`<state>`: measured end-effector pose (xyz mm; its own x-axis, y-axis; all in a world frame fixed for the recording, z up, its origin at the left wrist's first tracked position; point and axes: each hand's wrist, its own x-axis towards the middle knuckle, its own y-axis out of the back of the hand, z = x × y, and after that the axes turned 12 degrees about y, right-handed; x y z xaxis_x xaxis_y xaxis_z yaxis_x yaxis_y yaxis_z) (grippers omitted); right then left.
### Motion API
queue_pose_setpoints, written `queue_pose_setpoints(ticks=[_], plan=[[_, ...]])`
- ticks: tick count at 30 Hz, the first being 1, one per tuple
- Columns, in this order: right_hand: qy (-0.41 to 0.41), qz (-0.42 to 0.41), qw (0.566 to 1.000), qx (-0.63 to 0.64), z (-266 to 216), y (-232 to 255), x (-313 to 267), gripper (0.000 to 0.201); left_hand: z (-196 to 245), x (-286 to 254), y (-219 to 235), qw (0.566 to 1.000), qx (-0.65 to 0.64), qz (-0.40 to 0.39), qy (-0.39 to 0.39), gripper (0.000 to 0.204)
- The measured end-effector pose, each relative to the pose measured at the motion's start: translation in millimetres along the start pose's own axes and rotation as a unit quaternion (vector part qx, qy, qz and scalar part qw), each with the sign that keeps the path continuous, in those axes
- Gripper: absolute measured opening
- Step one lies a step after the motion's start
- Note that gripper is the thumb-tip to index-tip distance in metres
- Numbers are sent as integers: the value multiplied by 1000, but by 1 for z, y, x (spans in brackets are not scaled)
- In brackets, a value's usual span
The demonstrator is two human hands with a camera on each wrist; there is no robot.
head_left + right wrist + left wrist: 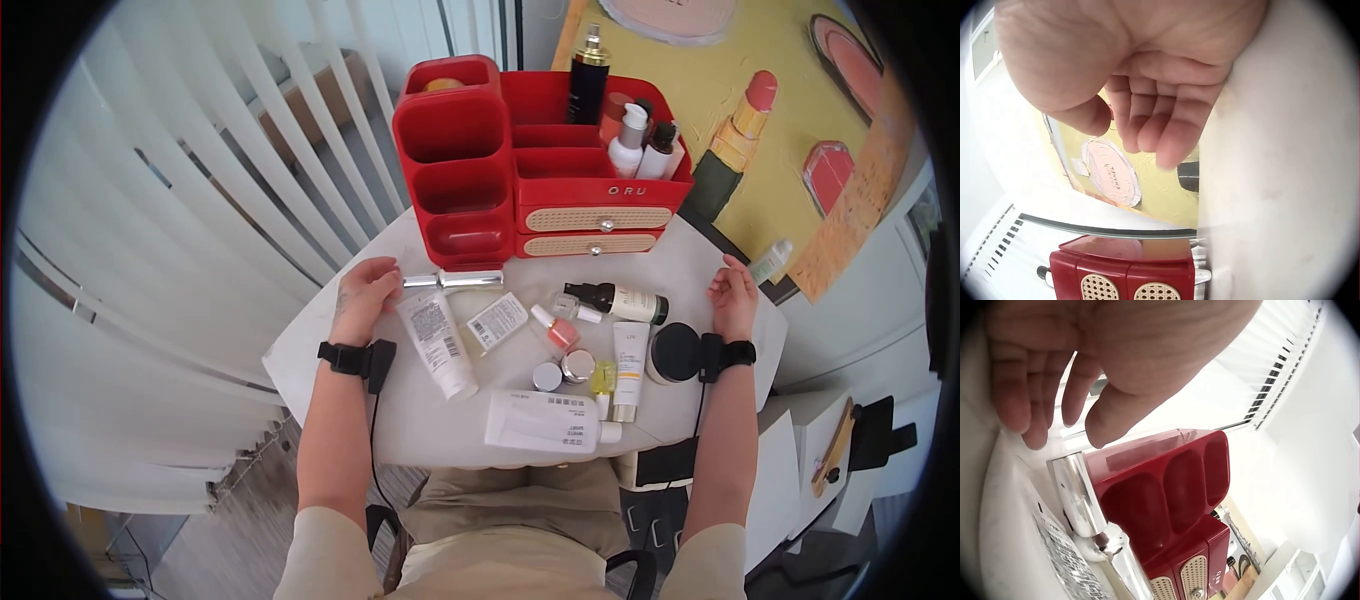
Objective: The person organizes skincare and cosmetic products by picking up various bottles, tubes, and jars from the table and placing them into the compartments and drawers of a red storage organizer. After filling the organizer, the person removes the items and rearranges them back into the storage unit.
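Note:
My left hand [366, 290] rests at the table's left side, beside the end of a silver tube [472, 280]; in the left wrist view the loosely bent fingers of the hand [1072, 381] hold nothing, with the silver tube [1079, 494] just below them. A white squeeze tube [437, 343] lies close by. At the right edge of the table my right hand [734, 298] lies idle, its fingers loosely curled and empty, as the right hand [1154, 94] also shows in the right wrist view. The black-lidded jar [675, 352] stands near that wrist.
A red organizer [455, 130] with bottles stands at the back. Several cosmetics lie mid-table, among them a white bottle [545, 421], a dark pump bottle [630, 302], a pink polish bottle [562, 334] and a cream tube [629, 370]. A painted yellow board [780, 120] is behind at right.

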<state>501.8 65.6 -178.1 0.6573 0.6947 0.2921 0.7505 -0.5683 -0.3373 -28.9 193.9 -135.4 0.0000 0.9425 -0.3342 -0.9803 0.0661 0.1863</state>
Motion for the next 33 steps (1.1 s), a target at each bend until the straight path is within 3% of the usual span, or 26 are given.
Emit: queue_pose_setpoints(ticks=[8, 33], plan=[[2, 19, 1000, -5, -2, -3, -1, 25, -2, 3, -1, 1000, 12, 15, -13, 38], [9, -26, 1000, -10, -2, 0, -2, 26, -1, -8, 0, 996, 83, 16, -28, 36]])
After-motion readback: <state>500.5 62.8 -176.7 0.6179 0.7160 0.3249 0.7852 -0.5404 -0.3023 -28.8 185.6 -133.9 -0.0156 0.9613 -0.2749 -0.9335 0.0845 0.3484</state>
